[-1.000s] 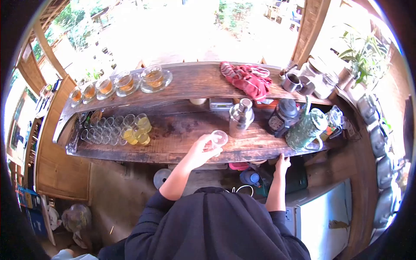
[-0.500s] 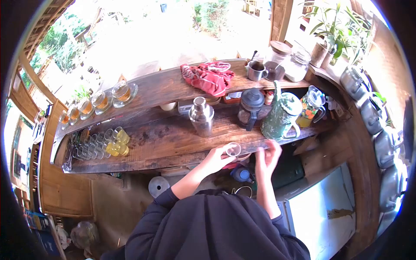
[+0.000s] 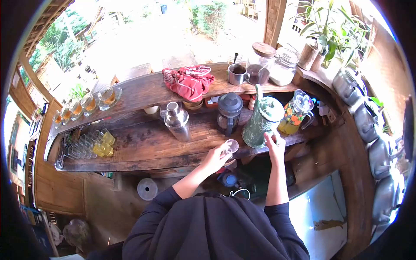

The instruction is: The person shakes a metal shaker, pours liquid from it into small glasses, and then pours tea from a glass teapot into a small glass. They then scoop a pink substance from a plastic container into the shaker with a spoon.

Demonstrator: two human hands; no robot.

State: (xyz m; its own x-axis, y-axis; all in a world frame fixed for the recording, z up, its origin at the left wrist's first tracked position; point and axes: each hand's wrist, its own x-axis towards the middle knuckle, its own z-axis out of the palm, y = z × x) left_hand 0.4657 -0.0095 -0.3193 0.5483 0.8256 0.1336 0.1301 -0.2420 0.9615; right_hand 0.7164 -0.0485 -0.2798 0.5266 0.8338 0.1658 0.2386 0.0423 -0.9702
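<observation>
My left hand (image 3: 214,158) is closed around a small clear cup (image 3: 231,146), held just over the counter's front edge with its mouth facing up. My right hand (image 3: 275,147) is wrapped at the handle side of a tall green speckled enamel pot (image 3: 256,125), which stands upright on the counter. Behind the cup stands a French press (image 3: 229,113) with a dark lid. A steel cocktail shaker (image 3: 177,123) is to its left. Right of the pot sits a flowered glass pitcher (image 3: 294,113) with yellow liquid.
Several small glasses (image 3: 82,146) stand at the counter's left, some with yellow drink (image 3: 102,149). On the upper shelf are filled glass cups on saucers (image 3: 107,96), a red cloth (image 3: 189,82), a metal mug (image 3: 238,75) and lidded jars (image 3: 284,67). Metal pots (image 3: 369,121) line the right side.
My right hand has closed on the green pot's handle, where before it was open in the air in front of it. The view has shifted to the right. My left hand keeps the cup.
</observation>
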